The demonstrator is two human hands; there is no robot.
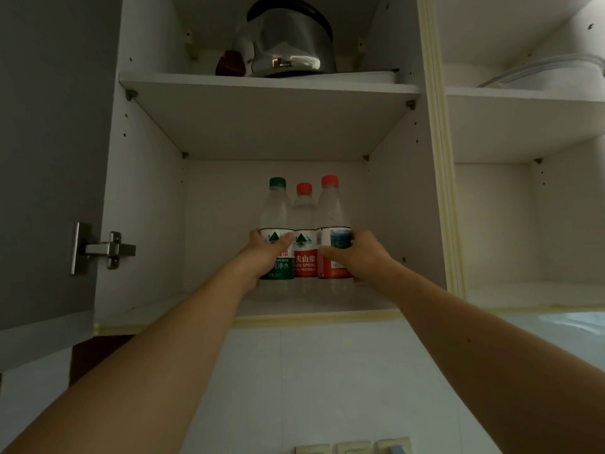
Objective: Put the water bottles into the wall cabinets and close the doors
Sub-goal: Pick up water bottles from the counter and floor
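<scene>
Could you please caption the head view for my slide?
Left hand and right hand grip outer water bottles on the open cabinet's lower shelf.

1. Green-capped bottle (276,224): lower label partly behind left hand (262,257).
2. Right red-capped bottle (330,221): label partly behind right hand (360,257).
3. Kettle (288,44): top cut off.
4. Wall switches (353,447): cropped at bottom edge.
5. Open door (49,158): cut off left.
</scene>
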